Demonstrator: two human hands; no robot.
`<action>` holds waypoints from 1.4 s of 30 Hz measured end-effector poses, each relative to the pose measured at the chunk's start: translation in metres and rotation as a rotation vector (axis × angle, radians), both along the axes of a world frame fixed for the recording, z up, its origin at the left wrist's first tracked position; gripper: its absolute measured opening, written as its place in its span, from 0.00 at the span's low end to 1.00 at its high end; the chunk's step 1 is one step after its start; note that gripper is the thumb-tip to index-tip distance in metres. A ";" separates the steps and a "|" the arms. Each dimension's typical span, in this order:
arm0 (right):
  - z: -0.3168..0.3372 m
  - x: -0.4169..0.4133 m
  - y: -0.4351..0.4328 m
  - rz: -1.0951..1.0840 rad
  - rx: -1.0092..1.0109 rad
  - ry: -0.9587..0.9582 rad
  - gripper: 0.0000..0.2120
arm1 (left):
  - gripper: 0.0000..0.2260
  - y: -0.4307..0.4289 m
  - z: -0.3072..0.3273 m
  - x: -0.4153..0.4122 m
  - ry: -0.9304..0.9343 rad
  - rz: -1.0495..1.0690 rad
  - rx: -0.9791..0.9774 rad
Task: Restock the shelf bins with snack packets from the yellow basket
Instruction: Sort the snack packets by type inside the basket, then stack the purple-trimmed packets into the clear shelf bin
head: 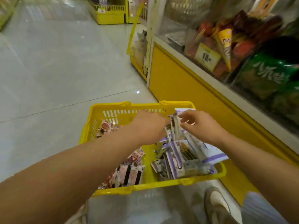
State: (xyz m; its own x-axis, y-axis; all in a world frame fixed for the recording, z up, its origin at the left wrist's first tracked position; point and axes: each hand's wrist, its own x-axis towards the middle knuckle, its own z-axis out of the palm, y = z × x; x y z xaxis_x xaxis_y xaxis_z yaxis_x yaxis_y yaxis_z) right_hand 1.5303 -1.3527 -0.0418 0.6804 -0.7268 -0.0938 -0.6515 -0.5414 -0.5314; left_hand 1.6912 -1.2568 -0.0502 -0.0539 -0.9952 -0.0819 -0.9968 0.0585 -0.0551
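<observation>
The basket (pixel 145 186) sits on the floor (pixel 56 62), just ahead of the person's shoe (pixel 216 206); the shelf (pixel 186 81) stands to its right, with bins (pixel 242 50) of snacks up on it and a price tag (pixel 207 56) on the front of one bin; inside the basket, a left pile (pixel 127 172) of packets lies beside a right pile (pixel 178 159); over the right pile, the left hand (pixel 148 126) is just left of the right hand (pixel 199 125), which pinches a single packet (pixel 175 125) standing between them; a far basket (pixel 111 15) sits well behind.
</observation>
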 end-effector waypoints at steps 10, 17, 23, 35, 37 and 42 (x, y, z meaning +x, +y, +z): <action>-0.062 -0.099 0.013 -0.186 0.012 0.190 0.41 | 0.23 0.005 -0.065 -0.084 0.628 0.367 0.076; -0.067 -0.101 0.014 -0.221 -0.106 0.294 0.41 | 0.29 -0.004 -0.077 -0.086 0.636 0.375 0.152; -0.032 -0.117 0.001 -0.420 0.145 -0.043 0.30 | 0.41 -0.011 -0.075 -0.085 0.627 0.369 0.245; 0.072 -0.127 -0.010 -0.596 0.817 -0.376 0.20 | 0.10 -0.019 -0.007 -0.063 0.822 0.518 0.093; 0.090 -0.123 -0.014 -0.531 0.844 -0.396 0.21 | 0.11 -0.020 0.020 -0.047 0.893 0.615 -0.027; 0.122 -0.098 -0.013 -0.356 0.957 -0.334 0.22 | 0.15 -0.006 0.078 -0.009 0.899 0.605 -0.347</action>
State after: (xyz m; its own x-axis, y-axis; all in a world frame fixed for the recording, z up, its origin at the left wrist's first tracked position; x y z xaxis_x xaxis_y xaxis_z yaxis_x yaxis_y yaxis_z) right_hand 1.4327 -1.3655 0.0801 0.5408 -0.6115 -0.5776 -0.4329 0.3864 -0.8144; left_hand 1.6821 -1.2631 0.0283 0.5432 -0.8391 0.0287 -0.5425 -0.3247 0.7748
